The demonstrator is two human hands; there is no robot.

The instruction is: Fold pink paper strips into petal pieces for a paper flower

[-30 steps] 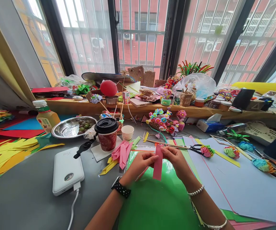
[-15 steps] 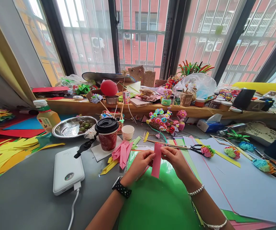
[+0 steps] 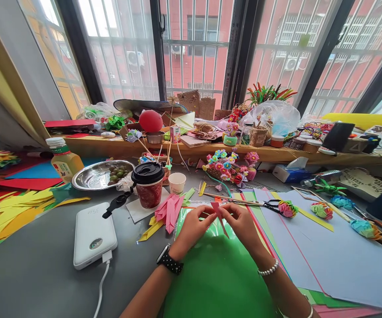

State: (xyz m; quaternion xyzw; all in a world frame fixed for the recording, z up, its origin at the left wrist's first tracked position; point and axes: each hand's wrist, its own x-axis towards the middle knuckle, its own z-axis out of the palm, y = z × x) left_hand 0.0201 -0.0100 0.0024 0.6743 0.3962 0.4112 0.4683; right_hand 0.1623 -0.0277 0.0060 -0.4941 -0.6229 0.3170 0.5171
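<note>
Both hands meet over a shiny green sheet (image 3: 222, 274) at the middle front. Between their fingertips is a pink paper strip (image 3: 223, 224), pinched near its upper part, with its lower end hanging down at a slant. My left hand (image 3: 193, 227) grips it from the left, thumb and forefinger closed. My right hand (image 3: 242, 221) pinches it from the right. Fingers hide part of the strip's middle. Folded pink paper pieces (image 3: 171, 212) lie left of my left hand, beside yellow folded strips (image 3: 151, 229). Scissors (image 3: 263, 203) lie just beyond my right hand.
A white power bank (image 3: 94, 236) with a cable stands at left. Behind it are a lidded red cup (image 3: 149, 194), a paper cup (image 3: 177, 182) and a metal plate (image 3: 89, 176) of green fruit. White sheets (image 3: 326, 256) and folded paper flowers (image 3: 321, 210) lie at right.
The pink strip was held upright with its broad face showing; now it is turned and bent, seen narrower. Both hands have drawn in around it, fingertips nearer each other.
</note>
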